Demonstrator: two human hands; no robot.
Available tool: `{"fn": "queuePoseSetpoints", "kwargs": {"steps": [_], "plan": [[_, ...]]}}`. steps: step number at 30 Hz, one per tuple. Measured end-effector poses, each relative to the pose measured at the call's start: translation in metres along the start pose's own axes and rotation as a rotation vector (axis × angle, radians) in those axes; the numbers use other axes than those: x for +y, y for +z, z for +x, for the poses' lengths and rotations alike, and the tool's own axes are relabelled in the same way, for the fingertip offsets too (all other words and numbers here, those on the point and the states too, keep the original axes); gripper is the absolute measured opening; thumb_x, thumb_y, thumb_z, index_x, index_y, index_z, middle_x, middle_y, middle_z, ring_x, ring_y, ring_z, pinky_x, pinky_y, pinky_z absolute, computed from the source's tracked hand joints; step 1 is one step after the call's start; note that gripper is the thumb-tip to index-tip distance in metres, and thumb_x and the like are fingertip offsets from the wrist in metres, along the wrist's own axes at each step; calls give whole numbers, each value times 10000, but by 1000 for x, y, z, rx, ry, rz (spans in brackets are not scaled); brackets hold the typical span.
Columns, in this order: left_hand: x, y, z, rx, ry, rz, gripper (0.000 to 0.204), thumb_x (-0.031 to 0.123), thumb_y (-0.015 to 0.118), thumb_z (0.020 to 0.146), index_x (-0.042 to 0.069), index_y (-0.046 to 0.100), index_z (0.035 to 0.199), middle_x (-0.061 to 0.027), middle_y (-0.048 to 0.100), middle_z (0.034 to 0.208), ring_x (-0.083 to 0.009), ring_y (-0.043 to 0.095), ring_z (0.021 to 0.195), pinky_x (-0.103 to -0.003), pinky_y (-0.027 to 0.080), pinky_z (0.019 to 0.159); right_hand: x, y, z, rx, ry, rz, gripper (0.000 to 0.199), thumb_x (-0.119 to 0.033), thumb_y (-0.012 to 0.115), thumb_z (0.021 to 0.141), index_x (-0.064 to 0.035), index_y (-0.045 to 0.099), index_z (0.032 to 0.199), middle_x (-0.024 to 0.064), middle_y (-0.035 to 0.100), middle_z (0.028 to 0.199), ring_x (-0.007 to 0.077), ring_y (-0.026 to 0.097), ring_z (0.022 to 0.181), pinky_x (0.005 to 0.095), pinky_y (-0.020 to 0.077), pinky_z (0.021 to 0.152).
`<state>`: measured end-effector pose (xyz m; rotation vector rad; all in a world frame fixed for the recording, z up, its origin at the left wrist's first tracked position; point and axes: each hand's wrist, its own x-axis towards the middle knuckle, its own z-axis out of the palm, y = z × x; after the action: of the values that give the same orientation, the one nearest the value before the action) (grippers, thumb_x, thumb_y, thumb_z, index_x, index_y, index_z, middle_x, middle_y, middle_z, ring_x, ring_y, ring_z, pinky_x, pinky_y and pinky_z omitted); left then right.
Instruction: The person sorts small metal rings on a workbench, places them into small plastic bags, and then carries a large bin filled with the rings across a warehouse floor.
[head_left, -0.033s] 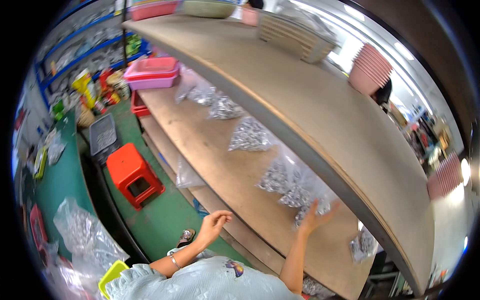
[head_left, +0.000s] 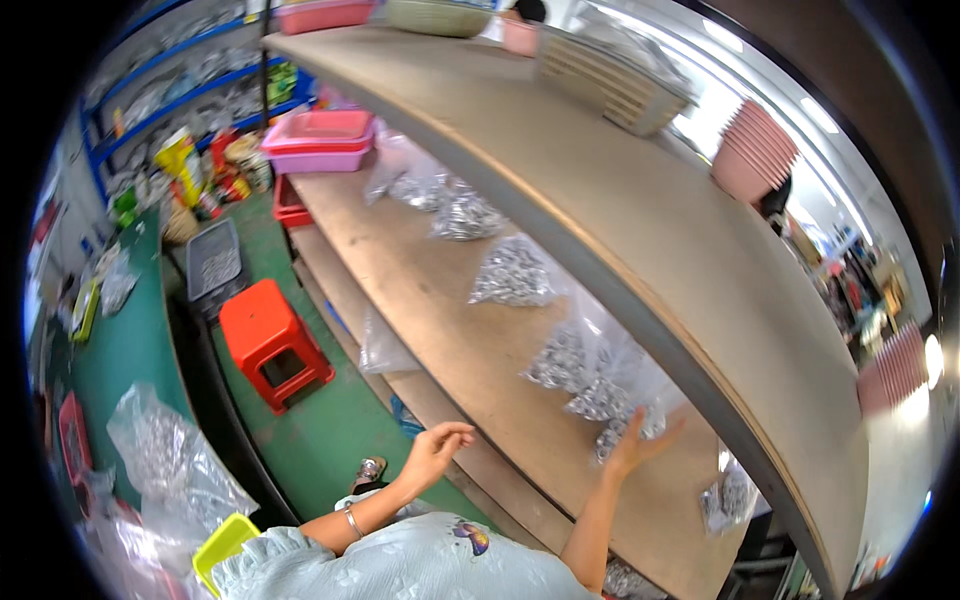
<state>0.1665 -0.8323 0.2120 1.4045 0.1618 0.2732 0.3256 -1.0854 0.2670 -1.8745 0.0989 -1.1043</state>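
The fingers (head_left: 668, 425) of the right hand (head_left: 640, 447) are spread apart and held open. Nothing is clamped in them, and their tips are laid against, or just short of, a cluster of clear plastic bags (head_left: 590, 385) filled with small silvery parts; actual contact cannot be made out. The left hand (head_left: 437, 452) is raised beside the shelf's front edge with its fingers loosely curled and parted, and nothing is held in it either. A thin bracelet (head_left: 352, 520) is worn at that wrist.

The bags are seen lying on the wooden shelf board (head_left: 440, 310), under the upper shelf (head_left: 620, 190). From the open hand, the bags are judged to be resting freely rather than gripped. More bags of the same kind (head_left: 510, 272) are lined up farther along the board, towards stacked pink trays (head_left: 320, 135). A red stool (head_left: 268, 338) is stood on the green floor below.
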Motion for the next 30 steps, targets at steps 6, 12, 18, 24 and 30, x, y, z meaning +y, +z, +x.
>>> {"fn": "queuePoseSetpoints", "kwargs": {"steps": [6, 12, 18, 24, 30], "plan": [[26, -40, -11, 10, -36, -30, 221, 68, 453, 910, -15, 564, 1083, -62, 617, 916, -122, 576, 868, -261, 465, 792, 79, -2, 7, -361, 364, 93, 696, -260, 636, 831, 68, 276, 1329, 219, 313, 1367, 306, 383, 1207, 388, 298, 1016], [11, -131, -20, 163, 5, -385, 217, 66, 460, 915, -13, 548, 1097, -60, 601, 920, -118, 565, 854, -245, 457, 781, -80, 34, -76, 42, -20, 135, 594, -185, 568, 865, 47, 277, 1328, 200, 358, 1319, 303, 360, 1218, 416, 296, 1011], [24, -229, -27, 341, -232, -802, 348, 181, 447, 924, -3, 455, 1220, -112, 562, 1118, -184, 563, 998, -317, 462, 859, -271, 120, -266, -1130, -337, 630, 538, -71, 523, 761, 39, 382, 1268, 177, 414, 1281, 282, 392, 1212, 409, 268, 1041], [9, -292, -51, 95, -78, -1333, 477, 376, 396, 922, 108, 353, 1314, -95, 453, 1270, -227, 464, 1156, -377, 367, 986, -306, 182, -390, -1584, -569, 673, 295, -183, 536, 808, -15, 565, 1049, 156, 561, 1030, 315, 501, 1051, 430, 314, 971], [13, -338, -58, 289, -225, -1339, 481, 325, 416, 939, 44, 343, 1323, -118, 443, 1299, -231, 428, 1193, -372, 346, 1011, -279, 265, -427, -1772, -317, 275, 237, -187, 501, 882, 6, 619, 957, 132, 641, 843, 238, 598, 817, 340, 440, 780]]}}
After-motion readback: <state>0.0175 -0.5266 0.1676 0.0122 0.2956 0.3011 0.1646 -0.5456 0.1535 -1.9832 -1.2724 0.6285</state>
